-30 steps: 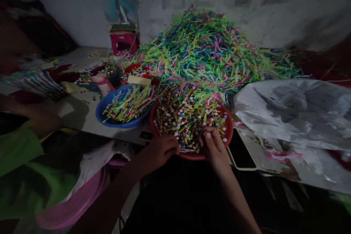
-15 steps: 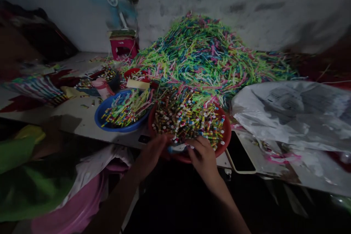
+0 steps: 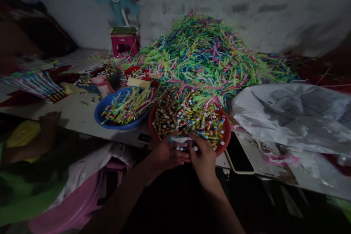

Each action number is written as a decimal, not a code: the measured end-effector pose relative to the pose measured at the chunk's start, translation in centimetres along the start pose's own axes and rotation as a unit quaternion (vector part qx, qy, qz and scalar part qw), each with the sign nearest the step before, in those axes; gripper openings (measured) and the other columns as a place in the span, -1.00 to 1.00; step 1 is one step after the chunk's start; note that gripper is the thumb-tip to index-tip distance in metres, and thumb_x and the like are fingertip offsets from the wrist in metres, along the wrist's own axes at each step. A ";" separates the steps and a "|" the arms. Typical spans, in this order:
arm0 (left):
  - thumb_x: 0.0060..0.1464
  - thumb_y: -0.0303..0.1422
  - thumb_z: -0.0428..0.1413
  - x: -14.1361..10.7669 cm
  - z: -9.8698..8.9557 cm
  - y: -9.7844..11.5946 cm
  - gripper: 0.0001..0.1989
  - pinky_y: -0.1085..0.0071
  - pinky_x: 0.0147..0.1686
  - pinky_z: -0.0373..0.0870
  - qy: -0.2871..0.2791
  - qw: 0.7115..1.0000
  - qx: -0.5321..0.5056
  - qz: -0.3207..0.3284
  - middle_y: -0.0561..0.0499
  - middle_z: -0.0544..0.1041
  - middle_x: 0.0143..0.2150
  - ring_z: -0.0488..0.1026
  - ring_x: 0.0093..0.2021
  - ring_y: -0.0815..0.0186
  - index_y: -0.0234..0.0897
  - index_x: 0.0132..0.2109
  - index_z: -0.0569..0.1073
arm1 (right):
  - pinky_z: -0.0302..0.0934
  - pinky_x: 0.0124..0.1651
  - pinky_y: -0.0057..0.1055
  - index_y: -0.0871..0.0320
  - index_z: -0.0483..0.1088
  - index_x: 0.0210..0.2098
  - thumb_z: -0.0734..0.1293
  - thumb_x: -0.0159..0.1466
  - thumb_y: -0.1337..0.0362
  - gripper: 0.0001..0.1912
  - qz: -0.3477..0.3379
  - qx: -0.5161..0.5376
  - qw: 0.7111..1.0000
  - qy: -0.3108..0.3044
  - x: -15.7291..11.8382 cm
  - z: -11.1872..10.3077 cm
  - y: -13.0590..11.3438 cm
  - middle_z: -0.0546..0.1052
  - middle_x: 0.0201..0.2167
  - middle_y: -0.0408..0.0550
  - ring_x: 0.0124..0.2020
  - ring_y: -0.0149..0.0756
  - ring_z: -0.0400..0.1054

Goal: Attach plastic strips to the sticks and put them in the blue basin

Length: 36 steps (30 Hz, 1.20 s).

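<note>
Right now both my hands meet at the near rim of the red bowl (image 3: 226, 131), low center of frame: left hand (image 3: 164, 154) and right hand (image 3: 203, 156), each grip pinched on a small pale-blue strip (image 3: 178, 140). Plenty remains: the red bowl is heaped with little colored sticks (image 3: 189, 117), the blue bowl (image 3: 102, 117) left of it holds fewer, and a huge pile of strips (image 3: 203, 51) waits behind.

Two hands (image 3: 167, 153) (image 3: 204, 159), one red bowl (image 3: 226, 137), one blue bowl (image 3: 100, 115), one phone (image 3: 238, 157), one pink stool (image 3: 124, 44)
</note>
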<state>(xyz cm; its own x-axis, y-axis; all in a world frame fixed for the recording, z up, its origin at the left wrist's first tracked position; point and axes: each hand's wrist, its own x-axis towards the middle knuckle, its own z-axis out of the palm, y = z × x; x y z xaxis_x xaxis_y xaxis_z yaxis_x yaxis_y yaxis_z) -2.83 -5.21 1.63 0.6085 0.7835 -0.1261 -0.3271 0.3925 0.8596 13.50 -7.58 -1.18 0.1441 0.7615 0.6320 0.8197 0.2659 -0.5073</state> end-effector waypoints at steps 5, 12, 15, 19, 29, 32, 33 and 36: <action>-0.01 -0.15 0.20 0.8 2.1 -2.3 -0.43 0.33 -0.01 0.34 0.106 0.980 0.110 0.131 -0.12 0.37 0.06 0.37 0.04 0.23 -0.14 0.12 0.23 | 0.16 -0.29 -0.34 0.18 0.42 -0.04 0.18 0.30 0.36 -0.71 -0.057 -0.072 0.996 0.007 -0.3 0.4 -0.3 0.55 -0.44 -0.07 -0.45 -0.28 0.37; 0.10 -0.21 0.09 3.2 1.3 -0.5 -0.72 0.25 0.00 0.35 0.179 0.919 0.284 0.205 -0.09 0.49 -0.12 0.44 -0.06 0.19 -0.25 -0.09 0.37 | 0.12 -0.26 -0.31 0.12 0.33 0.06 0.18 0.34 0.27 -0.69 -0.105 -0.081 0.986 -0.097 0.0 -0.3 -0.6 0.46 -0.45 -0.09 -0.39 -0.25 0.31; 0.09 -0.17 0.09 4.1 0.2 1.1 -0.74 0.23 -0.15 0.44 0.195 0.931 0.255 0.175 -0.09 0.52 -0.13 0.49 -0.13 0.14 -0.24 -0.16 0.42 | 0.18 -0.14 -0.26 0.14 0.17 0.12 0.20 0.32 0.18 -0.60 -0.049 0.002 0.992 -0.114 0.1 -0.7 -0.5 0.44 -0.20 0.03 -0.18 -0.18 0.32; 0.08 -0.12 0.10 5.0 -0.3 2.0 -0.67 0.19 -0.22 0.49 0.131 0.985 0.054 0.095 -0.04 0.56 -0.15 0.54 -0.17 0.14 -0.15 -0.06 0.32 | 0.24 -0.25 -0.34 0.15 0.18 -0.09 0.04 0.38 0.21 -0.79 0.078 0.107 0.987 -0.094 0.1 -1.0 0.0 0.42 -0.30 0.00 -0.30 -0.26 0.34; -0.05 -0.31 0.25 5.5 -0.3 -0.3 -0.39 0.27 -0.27 0.53 0.115 0.989 -0.059 0.070 -0.03 0.61 -0.26 0.58 -0.29 0.20 -0.19 0.11 0.18 | 0.25 -0.15 -0.26 0.11 0.25 -0.06 0.07 0.37 0.24 -0.77 0.054 0.072 0.992 -0.088 0.4 -0.5 0.2 0.48 -0.22 0.03 -0.17 -0.18 0.37; -0.04 -0.30 0.25 5.4 -0.3 -0.1 -0.41 0.29 -0.32 0.54 0.121 0.989 -0.055 0.067 -0.06 0.61 -0.26 0.59 -0.34 0.21 -0.23 0.10 0.20 | 0.26 -0.24 -0.33 0.11 0.20 -0.04 0.12 0.35 0.22 -0.78 0.095 0.085 0.988 -0.091 0.1 -0.5 -0.2 0.50 -0.24 0.00 -0.25 -0.21 0.42; -0.05 -0.29 0.25 5.3 -0.2 -0.1 -0.42 0.30 -0.34 0.54 0.121 0.989 -0.054 0.063 -0.06 0.61 -0.26 0.59 -0.35 0.21 -0.23 0.10 0.21 | 0.26 -0.29 -0.35 0.11 0.19 -0.07 0.12 0.35 0.21 -0.80 0.107 0.092 0.986 -0.087 -0.1 -0.5 -0.3 0.50 -0.28 -0.02 -0.30 -0.23 0.42; -0.04 -0.28 0.24 5.3 -0.3 0.0 -0.44 0.33 -0.38 0.54 0.120 0.990 -0.047 0.058 -0.07 0.61 -0.26 0.59 -0.36 0.20 -0.24 0.09 0.22 | 0.22 -0.36 -0.38 0.12 0.17 -0.15 0.08 0.36 0.22 -0.85 0.126 0.096 0.984 -0.076 -0.3 -0.7 -0.4 0.46 -0.42 -0.09 -0.42 -0.28 0.39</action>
<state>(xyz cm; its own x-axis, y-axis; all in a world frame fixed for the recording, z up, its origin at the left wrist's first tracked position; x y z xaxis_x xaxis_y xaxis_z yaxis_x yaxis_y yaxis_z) 0.21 -0.95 0.79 0.3765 0.9137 -0.1531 -0.4570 0.3269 0.8273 13.48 -8.31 -0.74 0.2322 0.8934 0.3845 0.6467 0.1535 -0.7471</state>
